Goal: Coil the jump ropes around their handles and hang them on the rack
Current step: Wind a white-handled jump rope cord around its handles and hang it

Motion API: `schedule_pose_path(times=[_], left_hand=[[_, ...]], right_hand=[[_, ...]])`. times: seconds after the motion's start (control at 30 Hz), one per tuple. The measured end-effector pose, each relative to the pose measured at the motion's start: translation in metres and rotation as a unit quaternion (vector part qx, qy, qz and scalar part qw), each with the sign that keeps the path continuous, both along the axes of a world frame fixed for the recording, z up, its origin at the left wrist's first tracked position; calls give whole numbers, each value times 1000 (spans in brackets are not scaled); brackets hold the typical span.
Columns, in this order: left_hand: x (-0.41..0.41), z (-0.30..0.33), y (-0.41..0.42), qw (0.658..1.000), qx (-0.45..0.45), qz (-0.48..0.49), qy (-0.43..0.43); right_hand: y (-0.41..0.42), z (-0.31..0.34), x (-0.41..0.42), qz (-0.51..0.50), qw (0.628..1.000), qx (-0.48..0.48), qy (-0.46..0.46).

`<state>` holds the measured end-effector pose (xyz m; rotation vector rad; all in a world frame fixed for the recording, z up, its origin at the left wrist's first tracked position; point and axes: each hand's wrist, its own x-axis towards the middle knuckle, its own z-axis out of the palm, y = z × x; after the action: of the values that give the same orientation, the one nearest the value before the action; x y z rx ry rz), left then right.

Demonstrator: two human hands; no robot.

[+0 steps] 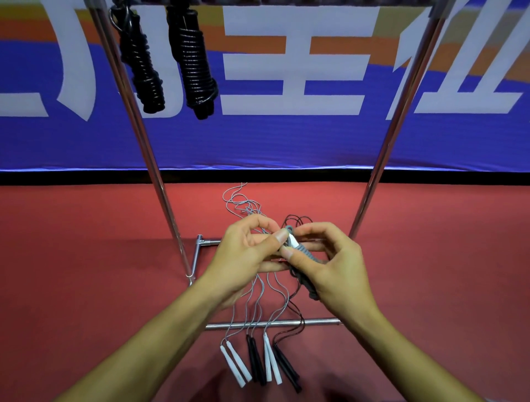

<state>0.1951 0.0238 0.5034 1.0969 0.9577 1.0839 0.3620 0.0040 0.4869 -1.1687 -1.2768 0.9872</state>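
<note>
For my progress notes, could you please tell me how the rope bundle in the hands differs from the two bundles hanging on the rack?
The grey bundle is grey cord with a white handle tip showing; the hanging bundles are all black. The grey bundle is held low between the left hand and right hand; the hanging bundles dangle from the rack. All have cord wound around handles.

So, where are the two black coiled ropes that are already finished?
In the head view, the two black coiled ropes hang from the rack's top bar at upper left, beside the left upright pole, above both hands.
</note>
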Motion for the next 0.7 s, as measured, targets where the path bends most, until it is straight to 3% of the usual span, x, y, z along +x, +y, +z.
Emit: schedule_pose_path(times=[0.1, 0.3, 0.5, 0.7], left_hand=[[-2, -2, 0, 1000, 17, -5, 25], [-2, -7, -3, 986, 113, 2, 119], [-2, -11, -4, 983, 136, 24, 124], [-1, -17, -6, 982, 144, 20, 124]], right_hand=[[-1, -2, 1, 22, 998, 0, -57], [-1, -4, 2, 59, 996, -39, -47], [3, -4, 4, 152, 983, -102, 11], [0, -11, 0, 141, 984, -109, 22]])
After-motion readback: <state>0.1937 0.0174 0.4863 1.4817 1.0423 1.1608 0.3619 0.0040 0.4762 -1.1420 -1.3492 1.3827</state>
